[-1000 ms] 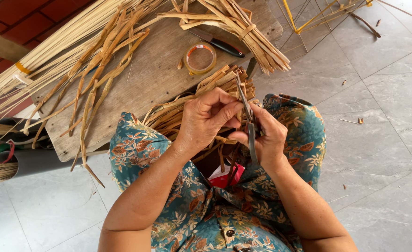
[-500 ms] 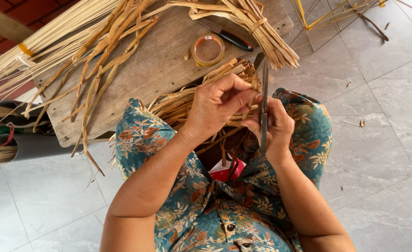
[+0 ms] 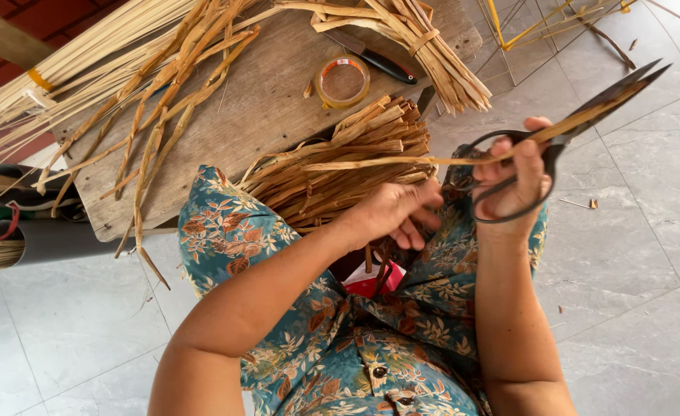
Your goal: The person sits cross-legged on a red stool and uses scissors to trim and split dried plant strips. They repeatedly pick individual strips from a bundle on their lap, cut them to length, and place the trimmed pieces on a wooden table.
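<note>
My right hand point(image 3: 512, 173) grips black scissors point(image 3: 586, 108) by the loops, blades pointing up to the right, and pinches a long dry straw strip point(image 3: 401, 161) against them. The strip runs left across a bundle of dry straw strips point(image 3: 340, 173) resting on my lap. My left hand point(image 3: 398, 212) is lowered onto the near edge of that bundle, fingers curled among the strips. My lap is covered by teal flowered fabric point(image 3: 224, 231).
A wooden board point(image 3: 255, 115) lies ahead with loose straw strips point(image 3: 163, 100), a tape roll point(image 3: 343, 80), a black-handled knife point(image 3: 375, 58) and a tied straw sheaf point(image 3: 417, 38). Pale reeds point(image 3: 63, 69) lie at left. A wire frame point(image 3: 540, 31) stands on the grey tiled floor point(image 3: 648, 270).
My right hand has swung the scissors out to the right, drawing one straw strip from the bundle. My left hand has dropped from the scissors down onto the bundle.
</note>
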